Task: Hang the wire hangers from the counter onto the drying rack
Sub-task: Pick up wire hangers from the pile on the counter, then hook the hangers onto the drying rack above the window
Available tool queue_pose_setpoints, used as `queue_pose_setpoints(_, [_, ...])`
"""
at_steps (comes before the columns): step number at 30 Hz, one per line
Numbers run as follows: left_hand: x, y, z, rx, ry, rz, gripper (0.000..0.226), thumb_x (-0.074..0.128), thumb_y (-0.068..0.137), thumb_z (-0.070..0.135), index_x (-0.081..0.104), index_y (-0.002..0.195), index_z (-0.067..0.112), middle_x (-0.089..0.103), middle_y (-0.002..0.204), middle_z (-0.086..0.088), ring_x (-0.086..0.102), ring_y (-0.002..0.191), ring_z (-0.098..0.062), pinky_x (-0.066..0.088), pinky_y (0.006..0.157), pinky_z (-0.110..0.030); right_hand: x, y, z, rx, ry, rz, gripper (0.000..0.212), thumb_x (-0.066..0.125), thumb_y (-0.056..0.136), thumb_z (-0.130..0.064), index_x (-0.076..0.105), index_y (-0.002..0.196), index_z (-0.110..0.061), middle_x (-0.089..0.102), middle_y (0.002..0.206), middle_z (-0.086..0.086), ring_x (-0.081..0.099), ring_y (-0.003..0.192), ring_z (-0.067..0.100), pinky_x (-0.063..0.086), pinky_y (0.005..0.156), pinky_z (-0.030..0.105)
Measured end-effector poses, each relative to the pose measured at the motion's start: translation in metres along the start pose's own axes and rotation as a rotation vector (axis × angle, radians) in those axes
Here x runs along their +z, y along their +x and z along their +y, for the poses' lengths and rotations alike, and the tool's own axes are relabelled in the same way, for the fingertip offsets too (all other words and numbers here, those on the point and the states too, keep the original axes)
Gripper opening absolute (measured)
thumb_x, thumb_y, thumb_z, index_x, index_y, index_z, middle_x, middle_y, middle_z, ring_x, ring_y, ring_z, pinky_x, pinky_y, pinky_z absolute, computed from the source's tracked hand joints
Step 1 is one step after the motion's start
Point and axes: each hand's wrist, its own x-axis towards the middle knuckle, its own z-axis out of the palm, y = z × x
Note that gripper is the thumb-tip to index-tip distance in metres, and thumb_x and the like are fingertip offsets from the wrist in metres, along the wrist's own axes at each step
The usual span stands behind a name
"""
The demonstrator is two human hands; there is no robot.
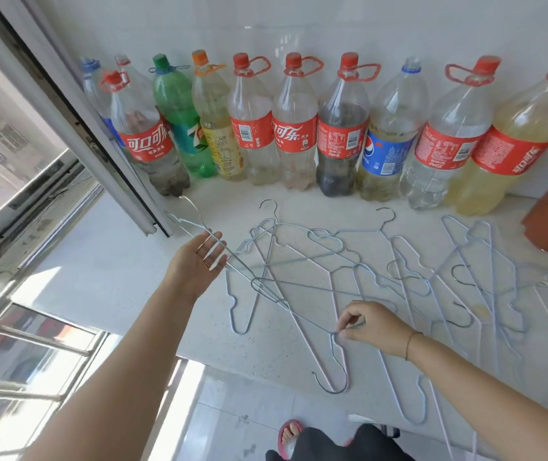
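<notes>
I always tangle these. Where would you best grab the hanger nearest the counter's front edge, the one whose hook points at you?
Probably at the neck, where the right hand pinches that hanger. Come from above: it lies flat on the counter, crossed by other hangers, so lifting hook-end first should slide it free.

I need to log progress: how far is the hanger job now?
Early stage. Nothing looks hung; no rack is in view. The right hand pinches one hanger at its neck, the left hand open beside another hanger. Many hangers remain tangled on the counter.
</notes>
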Motion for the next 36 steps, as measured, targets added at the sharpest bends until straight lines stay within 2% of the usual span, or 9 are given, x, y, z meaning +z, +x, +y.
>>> queue_pose_setpoints(3, [-0.005,-0.019,0.015,0.067,-0.030,0.041,0.014,0.051,0.092,0.021,0.064,0.088,0.019,0.073,0.079,0.007,0.062,0.093,-0.012,0.046,0.080,-0.028,-0.017,0.003,-0.015,-0.043,0.181,-0.032,0.013,0.072,0.075,-0.004,0.067,0.077,-0.016,0.065,0.076,-0.006,0.055,0.066,-0.006,0.044,0.072,0.010])
queue_pose_setpoints(6, [-0.005,-0.047,0.025,0.142,-0.062,0.061,0.031,0.050,0.093,0.020,0.073,0.072,0.018,0.073,0.078,0.005,0.062,0.091,-0.013,0.045,0.083,-0.028,-0.031,0.006,-0.028,-0.076,0.388,-0.043,0.013,0.069,0.077,0.001,0.066,0.078,-0.012,0.064,0.074,-0.004,0.057,0.069,-0.002,0.045,0.072,0.012])
queue_pose_setpoints(8, [-0.005,-0.067,0.026,0.191,-0.080,0.081,0.023,0.050,0.093,0.019,0.070,0.081,0.017,0.070,0.085,0.004,0.063,0.089,-0.013,0.047,0.081,-0.028,-0.040,0.003,-0.039,-0.103,0.529,-0.081,0.014,0.075,0.071,-0.009,0.066,0.082,-0.009,0.065,0.075,-0.004,0.058,0.074,0.007,0.047,0.075,0.014])
queue_pose_setpoints(10, [-0.006,-0.088,0.022,0.236,-0.099,0.106,0.014,0.049,0.093,0.019,0.063,0.093,0.015,0.068,0.088,0.004,0.064,0.086,-0.013,0.048,0.076,-0.028,-0.046,-0.004,-0.050,-0.116,0.629,-0.137,0.039,0.085,0.057,-0.027,0.066,0.084,-0.007,0.066,0.071,-0.004,0.059,0.071,0.009,0.049,0.073,0.015])
queue_pose_setpoints(14, [-0.017,-0.133,0.004,0.271,-0.121,0.148,0.013,0.050,0.092,0.020,0.063,0.092,0.015,0.068,0.089,0.005,0.064,0.086,-0.012,0.048,0.077,-0.027,-0.044,-0.021,-0.073,-0.111,0.746,-0.214,0.045,0.087,0.050,-0.026,0.064,0.083,-0.005,0.061,0.062,-0.002,0.054,0.058,0.010,0.046,0.057,0.015])
queue_pose_setpoints(16, [-0.028,-0.158,-0.009,0.276,-0.160,0.168,0.012,0.053,0.091,0.020,0.063,0.092,0.014,0.067,0.093,0.004,0.063,0.085,-0.011,0.049,0.076,-0.026,-0.037,-0.029,-0.086,-0.095,0.819,-0.260,0.035,0.082,0.058,-0.017,0.063,0.083,-0.002,0.060,0.064,0.002,0.053,0.054,0.010,0.045,0.054,0.016])
queue_pose_setpoints(19, [-0.049,-0.199,-0.028,0.288,-0.226,0.214,0.013,0.055,0.090,0.019,0.062,0.101,0.014,0.067,0.089,0.005,0.066,0.073,-0.008,0.051,0.067,-0.022,-0.019,-0.042,-0.110,-0.081,0.856,-0.344,0.009,0.060,0.079,0.005,0.062,0.086,-0.001,0.058,0.063,0.003,0.055,0.051,0.008,0.048,0.055,0.015])
queue_pose_setpoints(29, [-0.122,-0.394,-0.061,0.564,-0.351,0.354,0.030,0.053,0.088,0.000,0.059,0.117,0.008,0.066,0.095,-0.002,0.059,0.082,-0.012,0.047,0.076,-0.024,0.085,-0.132,-0.235,-0.131,0.839,-0.724,0.018,0.057,0.082,0.001,0.064,0.098,-0.002,0.061,0.066,0.003,0.055,0.054,0.010,0.048,0.067,0.026])
queue_pose_setpoints(36, [-0.200,-0.575,-0.085,0.763,-0.448,0.469,0.031,0.061,0.072,0.000,0.068,0.102,0.008,0.066,0.080,-0.004,0.061,0.062,-0.010,0.050,0.053,-0.017,0.188,-0.257,-0.334,-0.154,0.855,-1.086,0.032,0.066,0.069,-0.005,0.063,0.101,-0.001,0.062,0.068,0.006,0.057,0.055,0.013,0.053,0.059,0.024])
